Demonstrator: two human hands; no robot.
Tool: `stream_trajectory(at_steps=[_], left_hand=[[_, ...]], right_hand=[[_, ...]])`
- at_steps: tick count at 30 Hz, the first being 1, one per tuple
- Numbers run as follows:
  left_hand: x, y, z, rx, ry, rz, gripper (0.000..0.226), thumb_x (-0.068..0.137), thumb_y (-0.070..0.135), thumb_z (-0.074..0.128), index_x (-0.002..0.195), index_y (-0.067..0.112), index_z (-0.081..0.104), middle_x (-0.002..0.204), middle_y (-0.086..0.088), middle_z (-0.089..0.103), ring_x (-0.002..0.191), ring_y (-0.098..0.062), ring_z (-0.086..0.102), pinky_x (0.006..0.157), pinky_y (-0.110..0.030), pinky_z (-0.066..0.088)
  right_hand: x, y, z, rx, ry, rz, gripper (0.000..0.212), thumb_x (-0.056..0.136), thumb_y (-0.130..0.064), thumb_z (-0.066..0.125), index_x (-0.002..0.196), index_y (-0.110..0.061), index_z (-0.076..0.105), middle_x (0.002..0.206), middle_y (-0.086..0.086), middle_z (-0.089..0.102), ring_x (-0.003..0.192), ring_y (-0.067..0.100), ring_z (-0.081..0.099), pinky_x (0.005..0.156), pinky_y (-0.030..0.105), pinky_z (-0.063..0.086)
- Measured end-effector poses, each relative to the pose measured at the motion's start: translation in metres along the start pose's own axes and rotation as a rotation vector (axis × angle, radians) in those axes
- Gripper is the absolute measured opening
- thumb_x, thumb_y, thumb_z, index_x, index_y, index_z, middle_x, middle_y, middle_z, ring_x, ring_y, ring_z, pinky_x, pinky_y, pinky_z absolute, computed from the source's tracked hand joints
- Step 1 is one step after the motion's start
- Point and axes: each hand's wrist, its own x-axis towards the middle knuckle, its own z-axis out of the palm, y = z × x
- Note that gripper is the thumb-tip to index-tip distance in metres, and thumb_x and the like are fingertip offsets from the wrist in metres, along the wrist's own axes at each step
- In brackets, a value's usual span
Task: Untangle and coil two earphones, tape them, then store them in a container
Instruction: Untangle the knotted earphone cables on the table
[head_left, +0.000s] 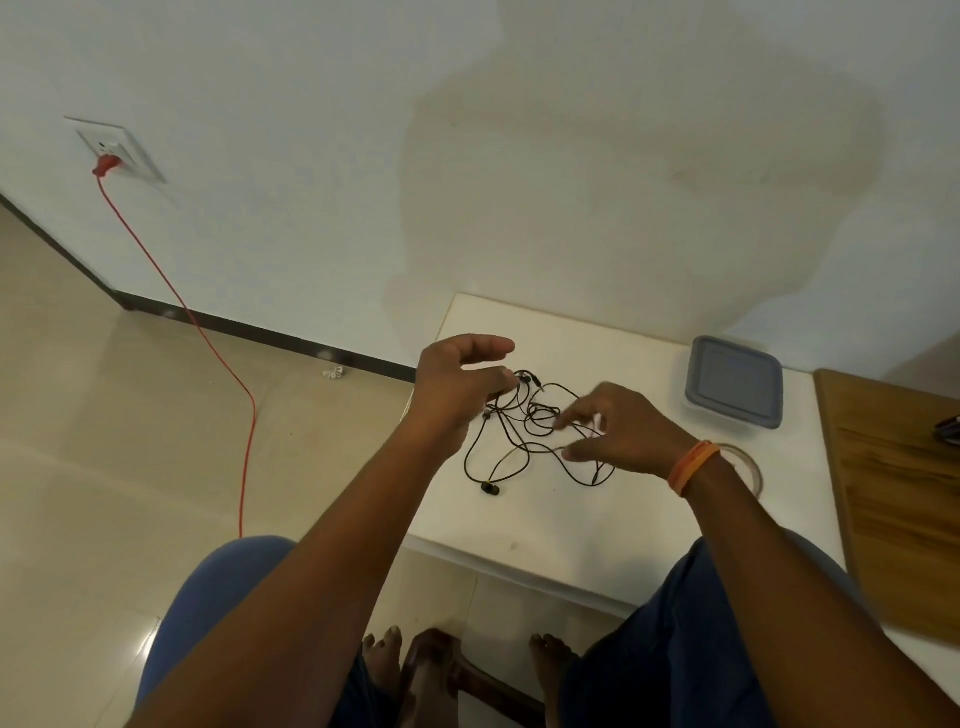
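Head view, frame centre: tangled thin black earphone cables (535, 431) lie on the white counter (545, 519). Right hand (623, 436) pinches a strand; left hand (462, 384) pinches another. Risk: pulling apart would tighten knots. Grey lidded container (735, 382) beyond.

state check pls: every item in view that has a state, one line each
earphone cables: tangled, uncoiled, lying on the white table
container: lid on, closed
tape roll: flat on the table, partly hidden by the right wrist, untouched
red plug: plugged into the wall socket
left hand: pinching a cable
right hand: pinching a cable
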Motion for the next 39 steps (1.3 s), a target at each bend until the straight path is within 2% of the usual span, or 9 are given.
stream_trajectory(at_steps=[4, 9, 12, 17, 20, 25, 30, 34, 39], left_hand=[[-0.005, -0.003, 0.011, -0.127, -0.083, -0.024, 0.025, 0.082, -0.010, 0.068, 0.092, 0.013, 0.072, 0.100, -0.007, 0.072, 0.084, -0.021, 0.071, 0.072, -0.026, 0.057], [-0.009, 0.000, 0.013, -0.095, -0.084, 0.049, 0.024, 0.084, -0.007, 0.066, 0.091, 0.013, 0.073, 0.097, -0.003, 0.074, 0.094, -0.025, 0.072, 0.083, -0.031, 0.058], [-0.009, 0.003, 0.009, 0.236, -0.077, 0.234, 0.035, 0.081, -0.006, 0.059, 0.093, 0.023, 0.075, 0.095, 0.010, 0.073, 0.093, -0.012, 0.068, 0.073, -0.021, 0.052], [-0.006, -0.004, 0.006, 0.659, -0.301, 0.400, 0.053, 0.083, -0.002, 0.057, 0.131, 0.022, 0.059, 0.132, 0.007, 0.060, 0.118, -0.003, 0.048, 0.091, -0.006, 0.036], [-0.009, -0.007, 0.008, 0.643, -0.406, 0.363, 0.054, 0.084, -0.002, 0.056, 0.133, 0.019, 0.056, 0.127, 0.005, 0.064, 0.116, -0.003, 0.057, 0.090, -0.009, 0.042], [-0.014, -0.005, 0.016, 0.377, -0.417, 0.227, 0.032, 0.076, 0.007, 0.056, 0.102, 0.017, 0.070, 0.078, 0.007, 0.072, 0.072, -0.003, 0.065, 0.067, -0.021, 0.049], [-0.012, -0.005, 0.015, 0.366, -0.449, 0.183, 0.029, 0.079, 0.009, 0.062, 0.106, 0.017, 0.069, 0.090, 0.001, 0.074, 0.071, -0.005, 0.068, 0.060, -0.021, 0.053], [-0.017, -0.011, 0.021, 0.450, -0.426, 0.271, 0.053, 0.077, 0.001, 0.058, 0.128, 0.016, 0.057, 0.106, 0.001, 0.068, 0.092, -0.012, 0.068, 0.078, -0.028, 0.057], [-0.025, -0.012, 0.033, 0.272, -0.439, 0.061, 0.049, 0.074, 0.003, 0.037, 0.118, 0.016, 0.056, 0.078, 0.003, 0.067, 0.048, -0.014, 0.061, 0.043, -0.022, 0.042]], right_hand=[[-0.006, -0.036, 0.011, 0.702, 0.021, -0.103, 0.028, 0.090, -0.016, 0.067, 0.118, -0.019, 0.067, 0.115, 0.000, 0.069, 0.109, 0.007, 0.062, 0.091, 0.018, 0.048], [-0.010, -0.051, 0.017, 0.936, 0.120, -0.062, 0.024, 0.099, -0.022, 0.053, 0.112, -0.009, 0.068, 0.071, 0.007, 0.063, 0.070, 0.025, 0.065, 0.081, 0.037, 0.055], [-0.008, -0.049, 0.016, 0.853, 0.180, -0.047, 0.020, 0.098, -0.021, 0.055, 0.105, -0.016, 0.073, 0.058, -0.011, 0.049, 0.052, 0.011, 0.046, 0.050, 0.023, 0.043], [-0.012, -0.042, 0.002, 0.825, 0.158, -0.077, 0.012, 0.089, -0.021, 0.068, 0.090, -0.013, 0.078, 0.061, -0.003, 0.060, 0.057, 0.023, 0.030, 0.052, 0.031, 0.025], [-0.015, -0.038, -0.004, 0.858, 0.123, -0.098, 0.016, 0.088, -0.020, 0.068, 0.089, -0.006, 0.075, 0.058, -0.004, 0.057, 0.050, 0.010, 0.034, 0.048, 0.023, 0.030], [-0.014, -0.033, -0.008, 0.896, 0.184, -0.131, 0.028, 0.081, -0.034, 0.070, 0.087, -0.007, 0.074, 0.060, -0.002, 0.060, 0.049, 0.011, 0.038, 0.047, 0.024, 0.033], [-0.012, -0.030, -0.007, 0.825, 0.172, -0.176, 0.017, 0.084, -0.026, 0.072, 0.087, -0.011, 0.078, 0.068, 0.002, 0.069, 0.054, 0.009, 0.046, 0.051, 0.024, 0.036], [-0.011, -0.030, -0.002, 0.753, 0.113, -0.248, 0.012, 0.087, -0.006, 0.068, 0.090, 0.002, 0.075, 0.065, -0.011, 0.071, 0.062, -0.004, 0.063, 0.056, 0.007, 0.044], [-0.009, -0.030, 0.001, 0.734, 0.194, -0.254, 0.010, 0.088, -0.006, 0.068, 0.085, -0.001, 0.076, 0.055, -0.012, 0.064, 0.046, -0.003, 0.053, 0.049, 0.006, 0.038]])
